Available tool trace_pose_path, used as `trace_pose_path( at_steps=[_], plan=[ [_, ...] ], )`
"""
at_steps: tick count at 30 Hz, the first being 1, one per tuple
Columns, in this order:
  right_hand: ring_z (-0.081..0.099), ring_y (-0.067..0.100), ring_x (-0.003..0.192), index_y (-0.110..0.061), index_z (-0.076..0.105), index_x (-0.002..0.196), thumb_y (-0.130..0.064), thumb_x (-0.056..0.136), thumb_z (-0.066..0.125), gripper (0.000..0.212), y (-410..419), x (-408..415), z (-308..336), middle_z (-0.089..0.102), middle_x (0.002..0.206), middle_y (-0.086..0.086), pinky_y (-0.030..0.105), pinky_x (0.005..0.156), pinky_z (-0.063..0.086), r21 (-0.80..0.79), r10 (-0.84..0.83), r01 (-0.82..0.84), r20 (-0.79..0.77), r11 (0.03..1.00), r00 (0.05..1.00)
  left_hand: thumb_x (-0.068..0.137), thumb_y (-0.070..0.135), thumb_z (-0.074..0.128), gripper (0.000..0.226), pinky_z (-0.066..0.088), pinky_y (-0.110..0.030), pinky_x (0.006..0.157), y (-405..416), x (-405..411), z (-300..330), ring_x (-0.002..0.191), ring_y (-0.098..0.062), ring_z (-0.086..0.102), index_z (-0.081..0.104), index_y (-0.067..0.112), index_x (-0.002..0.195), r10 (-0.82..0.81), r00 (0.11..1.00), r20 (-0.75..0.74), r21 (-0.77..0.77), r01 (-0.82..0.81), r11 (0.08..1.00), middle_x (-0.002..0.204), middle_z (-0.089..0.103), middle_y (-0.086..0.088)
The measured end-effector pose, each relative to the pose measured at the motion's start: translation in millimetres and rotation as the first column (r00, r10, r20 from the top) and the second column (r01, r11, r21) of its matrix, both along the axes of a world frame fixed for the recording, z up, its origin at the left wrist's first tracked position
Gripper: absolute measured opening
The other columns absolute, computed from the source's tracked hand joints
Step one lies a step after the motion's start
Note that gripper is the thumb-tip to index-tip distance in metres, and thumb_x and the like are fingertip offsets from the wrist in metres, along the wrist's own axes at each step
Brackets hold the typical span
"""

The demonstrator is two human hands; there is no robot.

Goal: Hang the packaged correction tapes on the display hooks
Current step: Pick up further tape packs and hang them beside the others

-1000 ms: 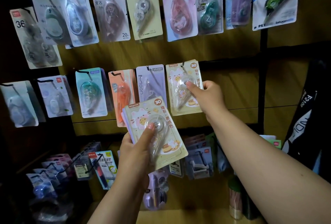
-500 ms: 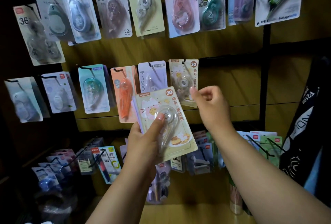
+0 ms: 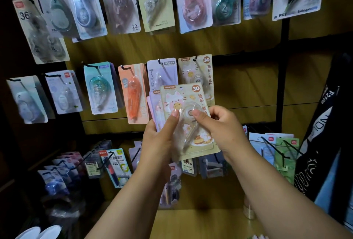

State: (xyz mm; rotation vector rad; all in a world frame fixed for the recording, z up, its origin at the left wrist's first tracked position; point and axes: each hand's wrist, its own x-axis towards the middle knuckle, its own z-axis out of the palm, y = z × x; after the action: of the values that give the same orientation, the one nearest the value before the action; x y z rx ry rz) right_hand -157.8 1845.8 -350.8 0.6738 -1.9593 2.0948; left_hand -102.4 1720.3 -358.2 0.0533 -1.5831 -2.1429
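Far left: dim packs on black display hooks (image 3: 51, 75), top-row card marked 36 (image 3: 41, 30). Middle row, left to right: teal pack (image 3: 101, 88), orange pack (image 3: 133, 93), lilac pack (image 3: 162, 72), cream cat pack marked 30 (image 3: 196, 70) hanging on its hook. Centre, in front of middle row: left hand (image 3: 158, 139) gripping small stack of packaged correction tapes (image 3: 189, 122) from lower left edge, thumb pressed on clear blister of front cream pack, fingers curled behind; pink and lilac cards fanned just behind front one. Stack off the hooks, held upright, overlapping bottom of hanging cream pack. Right hand (image 3: 223, 130) on right side of same front pack, thumb on blister by the tape wheel, fingers curled round right edge. Lower row: more packs, green cards (image 3: 284, 154) at right. Far right: black bag (image 3: 324, 124) with white print.
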Motion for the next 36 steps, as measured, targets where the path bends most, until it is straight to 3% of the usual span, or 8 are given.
trace_pose_path(
  at_steps=[4,9,11,13,19,21,27,36],
  plan=[
    [0.072,0.03,0.085,-0.015,0.063,0.082,-0.035,0.081,0.071,0.022,2.0,-7.9,-2.8,0.075,0.088,0.009,0.056,0.082,0.056,-0.07,0.027,-0.023,0.052,0.997,0.998,0.094,0.042,0.06,0.03,0.062,-0.049,0.07,-2.6,-0.6,-0.3,0.09,-0.026,0.075,0.062,0.025,0.119,0.032,0.999,0.022,0.012,-0.032,0.999,0.106,0.077,-0.002],
    [0.071,0.028,0.087,-0.015,0.063,0.082,-0.032,0.085,0.068,0.018,10.5,-21.0,8.1,0.074,0.09,0.009,0.051,0.086,0.056,-0.178,0.017,-0.005,0.069,0.984,0.997,0.097,0.038,0.056,0.033,0.052,-0.062,0.085,-3.7,-4.3,-2.6,0.093,-0.023,0.065,0.06,0.021,0.124,0.13,0.991,0.02,0.008,-0.13,0.991,0.117,0.072,-0.01],
    [0.07,0.027,0.085,-0.016,0.062,0.079,-0.031,0.085,0.069,0.018,15.3,-27.9,21.0,0.074,0.089,0.008,0.047,0.082,0.057,-0.227,-0.028,0.036,0.037,0.973,0.999,0.097,0.04,0.056,0.032,0.06,-0.041,0.054,-6.5,-7.8,-4.4,0.084,-0.024,0.067,0.061,0.022,0.123,0.141,0.99,0.012,0.023,-0.142,0.99,0.11,0.073,-0.005],
    [0.071,0.024,0.082,-0.017,0.061,0.079,-0.031,0.085,0.069,0.017,18.1,-33.3,35.4,0.074,0.087,0.006,0.041,0.077,0.057,-0.233,-0.062,0.061,0.006,0.971,0.998,0.098,0.037,0.056,0.031,0.044,-0.018,0.038,-8.0,-8.9,-4.9,0.064,-0.019,0.065,0.062,0.02,0.123,0.127,0.992,0.007,0.061,-0.127,0.99,0.096,0.07,-0.001],
    [0.072,0.018,0.078,-0.013,0.063,0.087,-0.031,0.087,0.068,0.019,11.9,-42.2,61.2,0.074,0.088,0.004,0.035,0.069,0.059,-0.148,-0.113,0.103,-0.057,0.984,0.992,0.099,0.031,0.054,0.031,0.041,-0.015,0.034,-9.6,-9.9,-7.7,0.037,-0.003,0.051,0.06,0.012,0.123,0.093,0.996,-0.007,0.067,-0.092,0.994,0.074,0.059,-0.001],
    [0.073,0.02,0.079,-0.009,0.063,0.091,-0.031,0.087,0.068,0.023,9.6,-44.4,61.9,0.074,0.091,0.006,0.036,0.07,0.06,-0.119,-0.127,0.12,-0.047,0.986,0.991,0.099,0.033,0.056,0.032,0.051,-0.031,0.034,-11.3,-10.7,-7.9,0.044,-0.008,0.056,0.06,0.012,0.122,0.108,0.994,0.003,0.065,-0.108,0.992,0.079,0.062,-0.001],
    [0.072,0.024,0.083,-0.006,0.061,0.092,-0.032,0.087,0.068,0.028,4.7,-54.1,59.5,0.073,0.093,0.009,0.046,0.079,0.059,-0.078,-0.158,0.155,-0.034,0.985,0.987,0.096,0.035,0.059,0.03,0.059,-0.059,0.076,-18.4,-11.5,-14.8,0.094,-0.032,0.073,0.062,0.016,0.118,0.147,0.988,0.037,0.101,-0.15,0.983,0.11,0.074,-0.008],
    [0.07,0.023,0.089,-0.009,0.06,0.1,-0.041,0.085,0.067,0.036,-9.0,-89.4,58.0,0.07,0.102,0.005,0.043,0.076,0.06,0.026,-0.271,0.27,0.019,0.962,0.962,0.095,0.037,0.06,0.03,0.057,-0.063,0.076,-21.4,-11.4,-16.1,0.093,-0.032,0.074,0.063,0.017,0.117,0.155,0.987,0.048,0.117,-0.159,0.98,0.109,0.075,-0.008]
  ],
)
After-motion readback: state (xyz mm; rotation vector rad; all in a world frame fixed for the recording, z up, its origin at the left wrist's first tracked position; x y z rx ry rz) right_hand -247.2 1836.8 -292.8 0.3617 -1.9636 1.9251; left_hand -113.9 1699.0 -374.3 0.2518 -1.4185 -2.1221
